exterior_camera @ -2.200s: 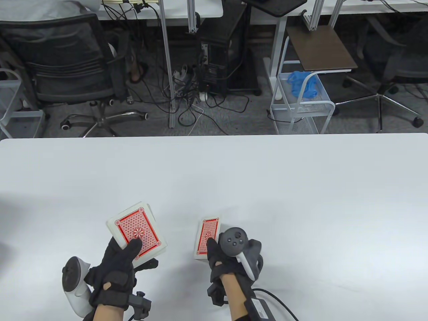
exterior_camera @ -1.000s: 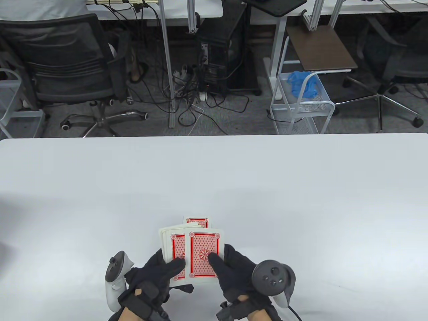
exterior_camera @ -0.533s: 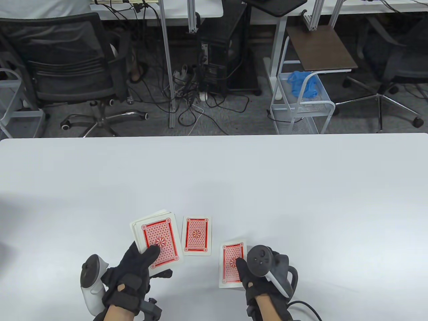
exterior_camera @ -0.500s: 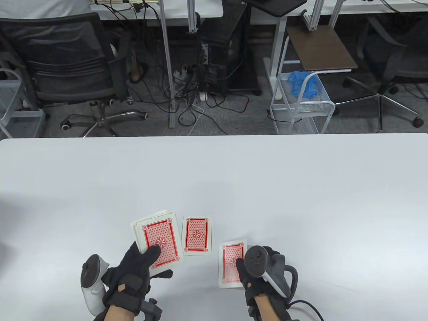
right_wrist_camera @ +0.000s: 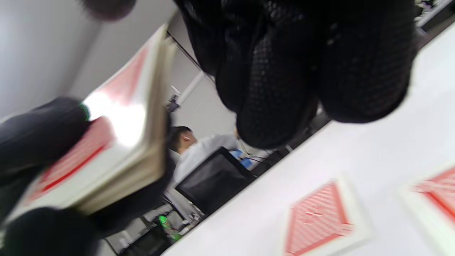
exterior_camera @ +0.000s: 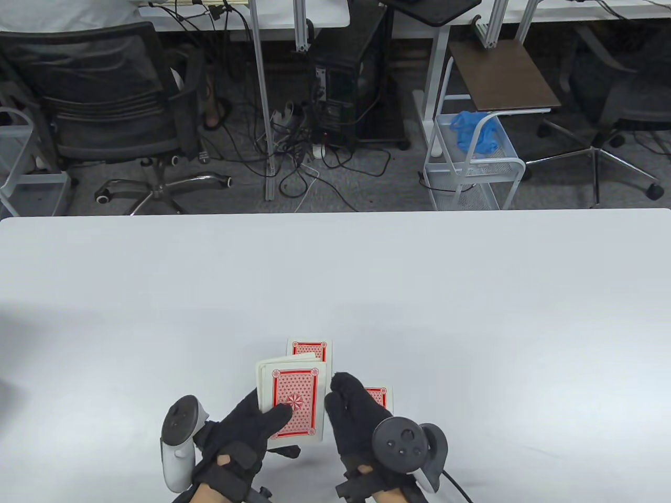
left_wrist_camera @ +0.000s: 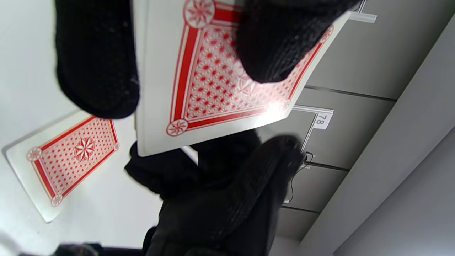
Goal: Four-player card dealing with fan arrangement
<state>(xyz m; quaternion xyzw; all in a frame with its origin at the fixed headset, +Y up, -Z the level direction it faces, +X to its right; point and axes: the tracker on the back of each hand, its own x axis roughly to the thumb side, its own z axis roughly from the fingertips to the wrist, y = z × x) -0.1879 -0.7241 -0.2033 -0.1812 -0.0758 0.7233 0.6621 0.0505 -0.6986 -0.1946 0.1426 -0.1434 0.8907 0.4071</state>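
My left hand (exterior_camera: 270,419) holds the red-backed deck (exterior_camera: 293,401) face down a little above the table, thumb on the top card. It fills the top of the left wrist view (left_wrist_camera: 220,71). My right hand (exterior_camera: 339,392) holds nothing and hovers with its fingertips (right_wrist_camera: 280,81) close to the deck's right edge (right_wrist_camera: 124,135). One dealt card (exterior_camera: 310,348) lies face down on the table just beyond the deck, partly hidden by it. A second dealt card (exterior_camera: 378,395) lies to the right, mostly hidden under my right hand. Both show in the right wrist view (right_wrist_camera: 316,220) (right_wrist_camera: 437,192).
The white table (exterior_camera: 335,272) stretches far and wide beyond the cards. Past its far edge are an office chair (exterior_camera: 105,105), a computer tower (exterior_camera: 346,89) and a white wire cart (exterior_camera: 472,162).
My right hand let go of the second card on the table and moved left to the deck. My left hand brought the deck right, over the near part of the first card.
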